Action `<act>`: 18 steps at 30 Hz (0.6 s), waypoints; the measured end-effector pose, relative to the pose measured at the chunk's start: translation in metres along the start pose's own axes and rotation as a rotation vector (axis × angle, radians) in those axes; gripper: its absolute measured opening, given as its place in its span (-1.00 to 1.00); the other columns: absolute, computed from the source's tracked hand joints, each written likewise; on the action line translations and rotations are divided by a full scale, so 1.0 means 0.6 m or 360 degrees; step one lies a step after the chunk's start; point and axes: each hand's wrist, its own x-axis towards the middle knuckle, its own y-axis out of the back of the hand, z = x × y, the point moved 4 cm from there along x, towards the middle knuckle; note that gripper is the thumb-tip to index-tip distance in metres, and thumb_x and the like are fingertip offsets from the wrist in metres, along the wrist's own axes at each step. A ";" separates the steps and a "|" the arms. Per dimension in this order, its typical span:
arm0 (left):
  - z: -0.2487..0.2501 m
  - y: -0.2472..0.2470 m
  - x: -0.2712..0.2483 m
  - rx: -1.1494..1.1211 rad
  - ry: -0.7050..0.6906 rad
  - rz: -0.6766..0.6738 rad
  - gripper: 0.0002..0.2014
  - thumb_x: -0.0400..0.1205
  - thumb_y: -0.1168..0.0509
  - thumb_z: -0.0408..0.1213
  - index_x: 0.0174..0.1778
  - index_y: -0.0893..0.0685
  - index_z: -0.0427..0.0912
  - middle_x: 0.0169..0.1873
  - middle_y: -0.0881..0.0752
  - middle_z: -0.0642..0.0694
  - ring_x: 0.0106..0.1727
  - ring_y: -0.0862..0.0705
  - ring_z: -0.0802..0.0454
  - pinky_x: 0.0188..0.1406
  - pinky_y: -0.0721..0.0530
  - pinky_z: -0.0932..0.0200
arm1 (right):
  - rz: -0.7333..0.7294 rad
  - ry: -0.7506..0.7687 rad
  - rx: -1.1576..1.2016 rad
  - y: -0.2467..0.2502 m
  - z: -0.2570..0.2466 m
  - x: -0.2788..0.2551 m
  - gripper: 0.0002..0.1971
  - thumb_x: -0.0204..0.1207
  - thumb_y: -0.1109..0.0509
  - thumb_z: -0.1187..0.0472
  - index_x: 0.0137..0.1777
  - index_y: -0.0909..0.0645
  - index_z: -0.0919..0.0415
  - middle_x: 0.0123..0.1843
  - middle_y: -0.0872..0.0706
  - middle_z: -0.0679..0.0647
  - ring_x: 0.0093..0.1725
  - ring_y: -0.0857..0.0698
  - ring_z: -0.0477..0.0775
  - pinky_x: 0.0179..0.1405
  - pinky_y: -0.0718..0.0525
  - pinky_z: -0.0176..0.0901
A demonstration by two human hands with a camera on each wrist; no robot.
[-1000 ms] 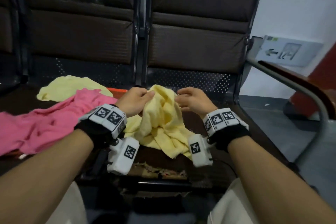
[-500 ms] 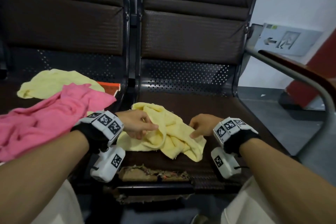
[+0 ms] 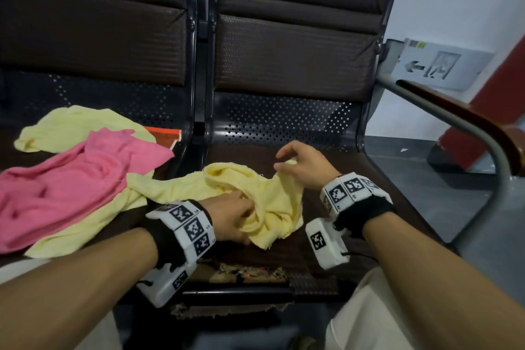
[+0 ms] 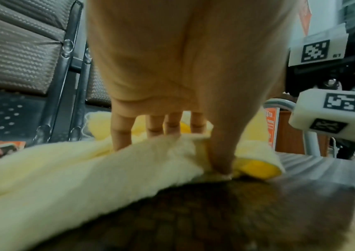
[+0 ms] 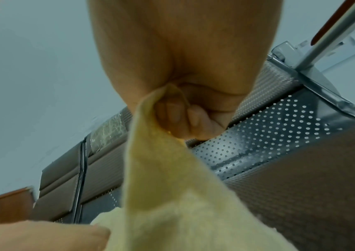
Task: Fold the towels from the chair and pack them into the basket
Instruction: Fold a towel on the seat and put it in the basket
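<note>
Nearest us, our left hand (image 3: 230,216) grips the crumpled yellow towel (image 3: 264,202) on the bench (image 3: 355,207) seat, fingers curled into its folds; just beyond, our right hand (image 3: 304,167) pinches a raised corner, other fingers loosely spread

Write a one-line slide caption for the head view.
Both hands work a crumpled yellow towel on the chair seat; pink towel waits alongside.

Left hand (image 3: 230,216): fingertips buried in folds of the yellow towel (image 3: 267,202), so its hold is unclear. Pink towel (image 3: 65,190) cut off at the head view's left edge. Left wrist view blurred in the foreground; sign (image 3: 437,65) wording illegible.
</note>
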 end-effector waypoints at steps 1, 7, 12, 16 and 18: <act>0.002 0.006 -0.001 -0.0014 -0.0022 0.0069 -0.67 0.52 -0.38 0.03 0.05 -0.54 -0.08 0.03 -0.55 -0.02 0.03 -0.55 0.01 -0.01 -0.56 0.11 | 0.0033 0.0004 0.0072 0.003 -0.002 -0.001 -0.89 0.53 -0.43 0.11 0.03 -0.60 -0.01 -0.03 -0.63 -0.21 0.05 -0.58 -0.15 -0.08 -0.46 -0.30; -0.026 0.099 -0.032 -0.0463 0.0094 0.0794 -0.67 0.63 -0.30 -0.09 -0.49 -0.51 0.04 -0.48 -0.56 0.05 -0.32 -0.58 0.04 -0.29 -0.48 0.14 | 0.0335 0.0093 0.0730 0.029 -0.045 -0.017 -0.88 0.55 -0.39 0.25 -0.17 -0.73 0.12 -0.33 -0.70 -0.10 -0.32 -0.63 -0.17 -0.26 -0.57 -0.22; -0.066 0.187 -0.081 -0.0924 0.0286 0.1536 -0.70 0.50 -0.38 0.11 -0.36 -0.78 -0.04 -0.48 -0.73 0.11 -0.36 -0.64 0.27 -0.37 -0.47 0.33 | 0.0241 0.0351 0.1546 0.039 -0.100 -0.023 -0.68 0.31 -0.46 0.50 0.02 -0.65 0.19 -0.16 -0.79 0.08 -0.17 -0.78 0.02 -0.26 -0.75 -0.18; -0.075 0.197 -0.092 -0.1224 0.0313 0.1640 -0.56 0.44 -0.41 0.16 -0.45 -0.72 -0.21 -0.54 -0.64 0.00 -0.45 -0.55 0.14 -0.31 -0.53 0.14 | 0.0383 0.0392 0.0886 0.026 -0.119 -0.019 -0.72 0.33 -0.52 0.44 -0.05 -0.68 0.09 -0.17 -0.81 0.05 -0.11 -0.79 0.00 0.00 -0.76 0.01; -0.069 0.194 -0.090 -0.1374 0.0199 0.1527 -0.46 0.43 -0.39 0.19 -0.40 -0.67 -0.33 -0.49 -0.61 -0.13 -0.40 -0.54 0.03 -0.28 -0.55 0.08 | 0.0391 0.0393 0.0569 0.014 -0.120 -0.017 -0.85 0.42 -0.49 0.30 -0.14 -0.72 0.01 -0.26 -0.78 -0.08 -0.21 -0.74 -0.16 -0.10 -0.72 -0.21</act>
